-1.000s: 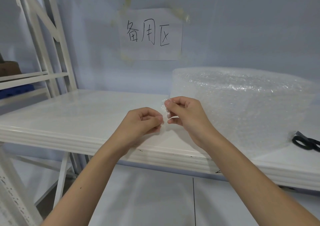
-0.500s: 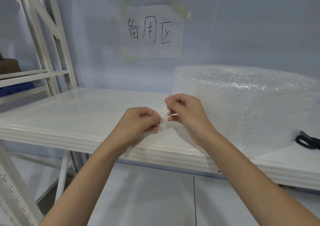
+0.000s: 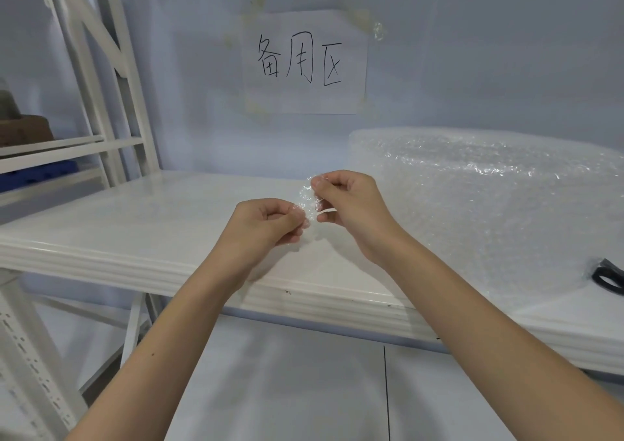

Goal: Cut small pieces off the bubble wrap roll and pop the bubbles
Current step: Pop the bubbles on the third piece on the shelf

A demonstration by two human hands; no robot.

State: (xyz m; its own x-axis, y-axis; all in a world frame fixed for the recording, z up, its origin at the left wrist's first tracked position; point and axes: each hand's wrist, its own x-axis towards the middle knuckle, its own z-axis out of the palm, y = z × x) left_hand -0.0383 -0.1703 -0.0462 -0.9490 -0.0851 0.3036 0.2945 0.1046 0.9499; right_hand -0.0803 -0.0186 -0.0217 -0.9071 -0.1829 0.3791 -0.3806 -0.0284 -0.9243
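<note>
- Both hands were up over the front edge of the table (image 3: pixel 141 224), and between them hung a small piece of bubble wrap (image 3: pixel 308 201), held clear of the tabletop.
- The left hand (image 3: pixel 266 226) had its fingers curled in, pinching the lower end of the piece between thumb and fingertips.
- The right hand (image 3: pixel 351 204) pinched the upper end, thumb and forefinger closed on it, the other fingers tucked underneath.
- So the cutting for this piece looked done; this was the popping step, squeezing bubbles one pinch at a time.
- How many bubbles were already flat could not be made out; the plastic was too clear and crumpled.
- The big bubble wrap roll (image 3: pixel 489 197) sat toward the table's right end, against the wall.
- The scissors (image 3: pixel 607 277) lay at the far right edge, untouched, only partly in view.
- Next call, by my read: shift the pinches along to fresh bubbles and press hard; once the piece is spent, it's back to scissors and roll.
</note>
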